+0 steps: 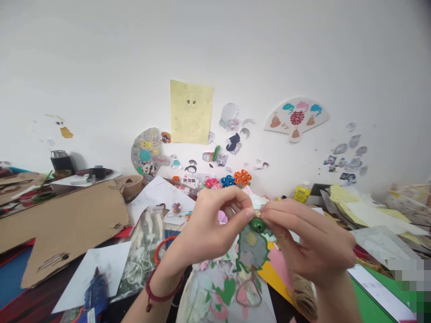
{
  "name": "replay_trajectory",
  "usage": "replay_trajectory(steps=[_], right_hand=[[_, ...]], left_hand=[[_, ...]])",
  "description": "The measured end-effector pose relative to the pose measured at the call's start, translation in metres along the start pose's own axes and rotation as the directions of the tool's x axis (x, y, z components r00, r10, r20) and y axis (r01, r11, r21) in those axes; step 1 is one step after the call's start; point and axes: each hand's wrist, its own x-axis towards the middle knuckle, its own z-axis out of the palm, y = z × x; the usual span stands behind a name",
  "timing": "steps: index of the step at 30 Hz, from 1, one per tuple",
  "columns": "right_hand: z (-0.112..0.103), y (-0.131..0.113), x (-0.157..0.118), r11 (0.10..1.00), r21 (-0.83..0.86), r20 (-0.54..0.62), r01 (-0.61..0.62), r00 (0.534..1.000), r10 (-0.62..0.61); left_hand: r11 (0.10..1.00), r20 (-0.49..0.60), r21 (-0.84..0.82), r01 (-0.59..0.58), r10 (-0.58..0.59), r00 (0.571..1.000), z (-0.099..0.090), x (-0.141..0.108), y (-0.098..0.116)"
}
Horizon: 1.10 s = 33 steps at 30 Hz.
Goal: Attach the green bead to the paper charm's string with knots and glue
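A small round green bead [257,225] sits between my left hand [212,222] and my right hand [310,237]. The fingertips of both hands pinch it from either side. Below it hangs a grey-green paper cut-out with a jagged green border [252,249], partly hidden behind my fingers. A thin cord seems to run from the bead, but it is too fine to be sure. A red braided cord bracelet [161,291] circles my left wrist.
Under my hands lie layered paper cut-outs [225,291]. A large cardboard sheet [67,224] lies at left, and a plastic bag of white cords [144,251] lies near my left wrist. A twine bundle [303,296] sits below my right hand, and craft papers pile up at right.
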Motion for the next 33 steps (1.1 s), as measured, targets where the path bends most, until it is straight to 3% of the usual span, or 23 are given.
replay_trajectory(steps=[7,10,16,27,33], right_hand=[[-0.001,-0.002,-0.002,0.996,-0.093,0.027,-0.015,0.999,0.018],[0.000,-0.003,-0.002,0.989,-0.143,0.026,-0.036,0.999,0.040],[0.004,-0.001,-0.001,0.994,-0.067,0.008,-0.084,0.996,0.084],[-0.002,0.003,-0.003,0.982,-0.189,0.163,0.022,0.986,0.009],[-0.004,0.001,-0.002,0.982,-0.187,0.111,0.011,0.994,0.010]], left_hand=[[0.978,-0.073,0.159,-0.137,0.150,0.986,0.005,-0.005,-0.001],[0.932,-0.115,0.289,-0.219,0.261,0.959,0.009,-0.006,-0.003],[0.862,-0.155,0.405,-0.306,0.394,0.906,0.013,-0.006,-0.009],[0.846,-0.117,0.440,-0.302,0.387,0.914,0.013,-0.004,-0.011],[0.872,-0.141,0.389,-0.296,0.374,0.917,0.015,-0.005,-0.010]])
